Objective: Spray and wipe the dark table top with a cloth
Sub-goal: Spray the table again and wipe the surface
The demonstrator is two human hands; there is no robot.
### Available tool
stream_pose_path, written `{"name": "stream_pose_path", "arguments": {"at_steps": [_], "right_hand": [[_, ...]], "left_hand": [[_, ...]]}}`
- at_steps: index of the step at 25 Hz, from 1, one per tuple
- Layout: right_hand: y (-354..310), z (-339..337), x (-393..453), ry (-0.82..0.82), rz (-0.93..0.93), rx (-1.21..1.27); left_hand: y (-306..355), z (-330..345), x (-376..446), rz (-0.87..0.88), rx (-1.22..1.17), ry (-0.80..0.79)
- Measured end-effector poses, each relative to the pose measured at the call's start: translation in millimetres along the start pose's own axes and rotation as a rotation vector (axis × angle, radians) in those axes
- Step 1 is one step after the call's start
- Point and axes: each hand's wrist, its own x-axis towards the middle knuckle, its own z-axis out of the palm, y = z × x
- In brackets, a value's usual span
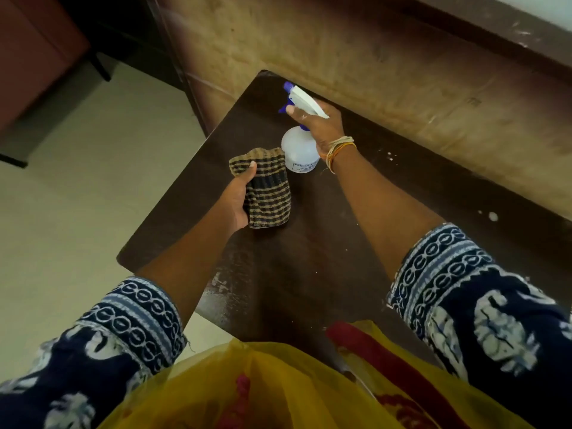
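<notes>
Nearest the camera hangs a yellow garment [278, 391] with red trim, overlapping the near edge of the dark surface [309, 267]. Two forearms in dark blue sleeves [458, 292] with white print reach out over that surface, which shows pale smears and specks near its front edge and a few white flecks toward its right side.

Above the middle of the surface, the left hand [236, 199] grips a folded cloth [266, 187], striped in black and tan, with the thumb pressed across its upper part and the fingers curled underneath. Whether the cloth touches the surface cannot be told.

Just beyond and right of the cloth, the right hand [322, 125] is wrapped round the neck of a spray bottle [300, 150], one finger laid on the blue trigger. The bottle is translucent white with a small printed label low on its body; its fill level cannot be made out. Its white head and blue nozzle point toward the far corner of the surface. Thread bands [339, 150] circle the right wrist.

Past the surface stands a tan, scuffed wall [371, 57]; to the left of the surface lies a pale floor [77, 196].
</notes>
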Motion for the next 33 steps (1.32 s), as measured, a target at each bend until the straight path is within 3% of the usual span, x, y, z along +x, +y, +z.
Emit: {"name": "stream_pose_path", "arguments": {"at_steps": [5, 8, 9, 12, 13, 17, 19, 21, 24, 26, 29, 33], "right_hand": [[10.8, -15.0, -11.1, -0.026, 0.052, -0.114], [31.3, -25.8, -48.7, 0.09, 0.159, -0.225], [37.1, -29.1, -67.4, 0.07, 0.231, -0.245], [53.2, -41.1, -116.2, -0.178, 0.512, 0.031], [58.5, -46.8, -125.2, -0.164, 0.509, 0.101], [51.0, -86.8, -144.9, 0.174, 0.369, 0.131], [35.7, -113.5, -150.3, 0.252, 0.247, -0.048], [20.7, -136.6, -150.1, 0.295, 0.095, -0.424], [13.6, -148.3, -146.5, 0.196, 0.049, -0.906], [24.8, -145.3, -143.0, 0.052, 0.089, -1.058], [77.5, -144.7, -137.6, 0.099, 0.054, -1.177], [144.7, -117.4, -154.2, 0.041, 0.006, -1.373]], "left_hand": [[-0.6, 0.9, -3.8, -0.008, 0.009, -0.011], [-9.0, 10.2, -7.5, -0.026, 0.017, -0.031], [-13.9, 15.5, -9.4, -0.039, 0.02, -0.049], [-30.6, 34.2, -13.0, -0.084, 0.074, -0.108], [-36.3, 41.1, -12.5, -0.098, 0.114, -0.125], [-56.8, 70.3, -10.9, -0.124, 0.352, -0.131], [-63.2, 82.8, -12.1, -0.055, 0.557, -0.078], [-69.5, 91.6, -10.5, 0.067, 0.74, -0.038], [-79.1, 98.8, -2.6, 0.288, 0.961, -0.026], [-83.0, 100.4, 5.3, 0.408, 1.099, -0.021], [-86.5, 99.7, 21.1, 0.577, 1.276, -0.02], [-93.2, 91.0, 39.8, 0.8, 1.414, 0.037]]}}
